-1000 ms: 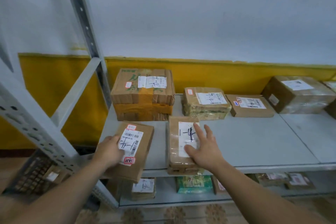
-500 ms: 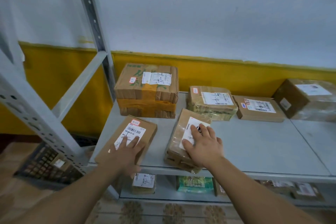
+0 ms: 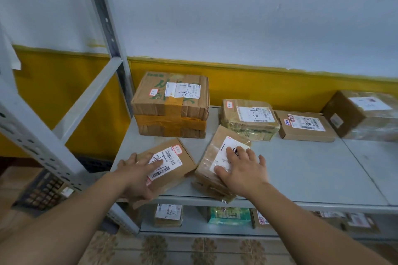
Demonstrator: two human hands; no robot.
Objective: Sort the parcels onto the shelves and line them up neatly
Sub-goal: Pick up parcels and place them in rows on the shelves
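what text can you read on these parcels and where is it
Tall brown cardboard carton with orange tape: black marker on its white label, seemingly "十一" plus an unclear sign; green print partly covered, unreadable.
Flat brown barcode-labelled parcel: print blurred.
All other labels: too small or blurred.

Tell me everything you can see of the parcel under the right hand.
The taped brown parcel is a flat cardboard packet wrapped in clear tape, with a white label bearing black handwriting. It lies on the grey shelf, turned askew, its near corner at the front edge. The right hand rests flat on its label.
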